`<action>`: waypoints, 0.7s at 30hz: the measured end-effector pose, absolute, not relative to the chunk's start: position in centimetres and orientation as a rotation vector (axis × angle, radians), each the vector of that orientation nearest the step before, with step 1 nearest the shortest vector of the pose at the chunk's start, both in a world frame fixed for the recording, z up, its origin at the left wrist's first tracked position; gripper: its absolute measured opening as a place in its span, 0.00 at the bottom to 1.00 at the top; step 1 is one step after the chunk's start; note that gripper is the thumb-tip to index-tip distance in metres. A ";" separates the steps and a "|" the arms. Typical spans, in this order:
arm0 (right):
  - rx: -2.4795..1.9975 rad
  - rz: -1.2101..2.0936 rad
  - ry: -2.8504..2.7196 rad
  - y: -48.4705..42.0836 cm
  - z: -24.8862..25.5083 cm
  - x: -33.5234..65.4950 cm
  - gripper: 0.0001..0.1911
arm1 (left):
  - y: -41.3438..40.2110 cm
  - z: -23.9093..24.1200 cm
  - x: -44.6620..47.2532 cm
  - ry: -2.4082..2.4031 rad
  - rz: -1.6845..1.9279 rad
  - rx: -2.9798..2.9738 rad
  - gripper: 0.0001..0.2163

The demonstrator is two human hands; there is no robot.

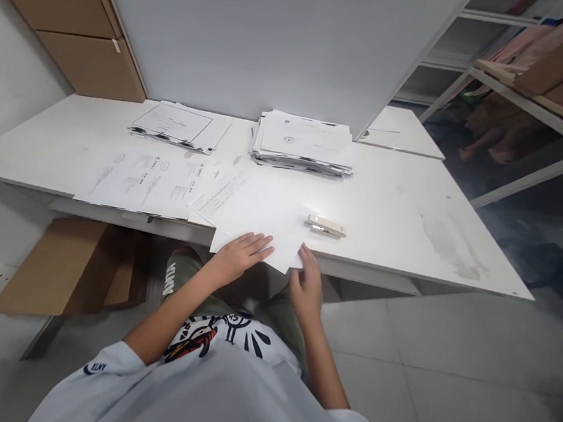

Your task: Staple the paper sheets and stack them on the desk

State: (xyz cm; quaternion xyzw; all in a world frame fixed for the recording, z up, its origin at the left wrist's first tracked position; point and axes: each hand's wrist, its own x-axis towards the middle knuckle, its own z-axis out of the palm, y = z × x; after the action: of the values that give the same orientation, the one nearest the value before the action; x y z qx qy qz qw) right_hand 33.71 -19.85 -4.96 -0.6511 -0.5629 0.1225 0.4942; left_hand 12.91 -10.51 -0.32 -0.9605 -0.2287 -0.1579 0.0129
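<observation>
White sheets of paper (pixel 265 219) lie at the front edge of the desk, partly jutting over it, with faint print toward their far left end. On top of them my left hand (pixel 239 260) rests flat, fingers stretched out side by side. My right hand (pixel 307 287) pinches the right corner of the paper between thumb and fingers. Just beyond that hand is a cream-coloured stapler (pixel 326 226), lying on the desk and not touched. To the left, printed sheets (pixel 138 182) are spread along the desk's front edge.
Two stacks of papers, one left (pixel 174 124) and one right (pixel 303 143), sit at the back of the white desk (pixel 401 217) against a grey panel (pixel 269 42). An open cardboard box (pixel 64 269) stands below left. A metal-framed shelf (pixel 539 104) is at the right.
</observation>
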 end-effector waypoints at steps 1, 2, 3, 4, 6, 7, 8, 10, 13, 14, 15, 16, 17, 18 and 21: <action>-1.585 0.374 -1.182 -20.2 -4.8 33.2 0.23 | -10.6 -0.4 12.9 -0.798 -0.497 -2.967 0.31; -1.578 0.480 -1.000 -20.5 -4.7 32.8 0.24 | -10.6 -0.5 12.8 -0.918 -0.495 -2.926 0.32; -1.544 0.614 -0.840 -20.7 -4.5 32.5 0.25 | -10.6 -0.5 12.6 -1.036 -0.486 -2.885 0.33; -1.487 0.771 -0.715 -20.7 -4.3 32.2 0.28 | -10.5 -0.6 12.4 -1.114 -0.468 -2.860 0.33; -1.360 1.049 -0.570 -20.2 -3.8 31.9 0.33 | -10.2 -0.7 11.9 -1.080 -0.413 -2.896 0.33; -1.325 1.125 -0.547 -19.8 -3.6 31.8 0.33 | -10.0 -0.7 11.6 -0.991 -0.386 -2.939 0.33; -1.322 1.148 -0.547 -19.3 -3.4 31.7 0.33 | -9.8 -0.6 11.4 -0.891 -0.372 -2.976 0.34; -1.378 1.097 -0.575 -18.3 -3.2 31.7 0.31 | -9.5 -0.4 10.8 -0.760 -0.395 -3.002 0.35; -1.460 1.047 -0.609 -17.4 -3.1 32.5 0.28 | -9.2 0.1 9.7 -0.730 -0.499 -2.950 0.33; -1.478 1.070 -0.620 -17.3 -3.1 33.1 0.27 | -9.2 0.2 9.3 -0.725 -0.530 -2.927 0.32; -1.491 1.108 -0.630 -17.4 -3.0 33.7 0.26 | -9.1 0.2 8.8 -0.723 -0.552 -2.904 0.32; -1.496 1.155 -0.641 -17.6 -2.9 34.4 0.26 | -9.2 0.2 8.4 -0.725 -0.567 -2.881 0.31; -1.492 1.208 -0.654 -17.8 -2.7 35.1 0.26 | -9.2 0.1 8.0 -0.735 -0.576 -2.855 0.31; -1.479 1.262 -0.665 -18.0 -2.4 35.8 0.26 | -9.4 0.0 7.8 -0.754 -0.580 -2.828 0.30; -1.396 1.403 -0.699 -18.4 -1.4 36.8 0.26 | -10.2 -0.5 7.9 -0.880 -0.592 -2.735 0.31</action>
State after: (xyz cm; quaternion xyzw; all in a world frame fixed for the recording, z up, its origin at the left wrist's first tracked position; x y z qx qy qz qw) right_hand 36.84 -18.36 -1.45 -0.5769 -0.2887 0.5796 0.4979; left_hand 7.86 -10.22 -0.45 -0.9274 -0.2983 -0.2007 0.1037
